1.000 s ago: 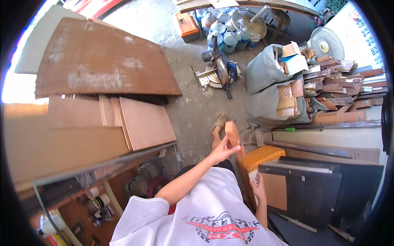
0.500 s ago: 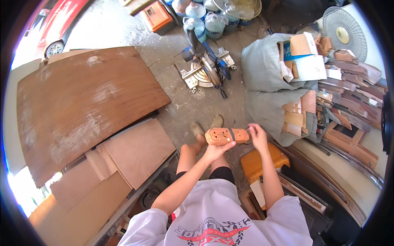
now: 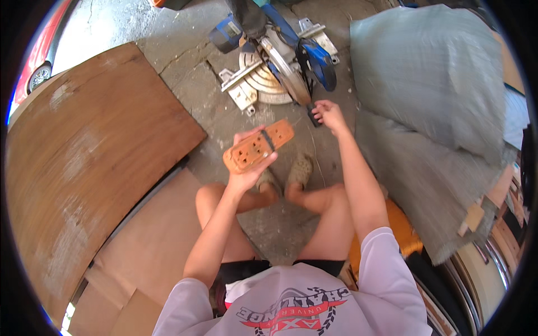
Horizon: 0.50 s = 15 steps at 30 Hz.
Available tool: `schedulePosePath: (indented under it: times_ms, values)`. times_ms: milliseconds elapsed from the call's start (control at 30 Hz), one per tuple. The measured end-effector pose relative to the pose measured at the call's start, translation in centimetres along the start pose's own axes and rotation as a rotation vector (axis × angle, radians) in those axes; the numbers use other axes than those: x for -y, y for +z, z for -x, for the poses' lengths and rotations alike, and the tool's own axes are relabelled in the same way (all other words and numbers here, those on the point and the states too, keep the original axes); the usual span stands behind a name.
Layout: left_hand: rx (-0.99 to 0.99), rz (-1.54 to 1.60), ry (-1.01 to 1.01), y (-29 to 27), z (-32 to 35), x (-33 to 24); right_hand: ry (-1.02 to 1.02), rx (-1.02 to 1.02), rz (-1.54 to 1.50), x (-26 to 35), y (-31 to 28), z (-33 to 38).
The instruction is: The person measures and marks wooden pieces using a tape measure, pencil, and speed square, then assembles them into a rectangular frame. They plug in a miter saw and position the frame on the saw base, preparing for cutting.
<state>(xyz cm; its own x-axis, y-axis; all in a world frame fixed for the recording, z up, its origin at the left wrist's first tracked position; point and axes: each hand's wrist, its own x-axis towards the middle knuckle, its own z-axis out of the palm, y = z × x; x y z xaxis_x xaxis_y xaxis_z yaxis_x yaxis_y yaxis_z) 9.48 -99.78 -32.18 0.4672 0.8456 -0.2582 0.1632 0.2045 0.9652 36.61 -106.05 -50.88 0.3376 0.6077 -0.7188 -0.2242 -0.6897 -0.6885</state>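
My left hand is closed around an orange power strip with several socket holes and a dark band across it. The strip is tilted, its far end up to the right. My right hand is beyond it to the right, fingers curled beside the black handle of a blue and grey miter saw. The fingertips overlap the handle's edge; what they pinch is hidden. The saw stands on the floor ahead of me.
A thin cord lies on the concrete floor near my shoes. A large brown wooden board and lighter sheets are at the left. Grey sacks bulge at the right, above a yellow-orange object.
I have crouched, with my knees bent wider and the saw nearer. The power strip has moved left and tilted. My right hand has gone forward, away from the strip to the saw's handle.
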Motion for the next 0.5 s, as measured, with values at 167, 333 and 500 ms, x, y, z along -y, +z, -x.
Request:
schedulePosePath:
  times_ms: [167,333,500]
  values:
    - [0.015,-0.016,-0.005,-3.4,-2.8,5.2,0.119,-0.134,-0.098,-3.2,3.8,-6.9]
    - [0.011,0.001,0.027,-4.4,-4.7,7.6,-0.030,-0.222,-0.324,-5.8,5.4,-8.1]
    - [0.024,0.050,0.057,-5.1,-7.0,9.0,-0.155,-0.154,-0.564,-6.8,5.0,-9.4]
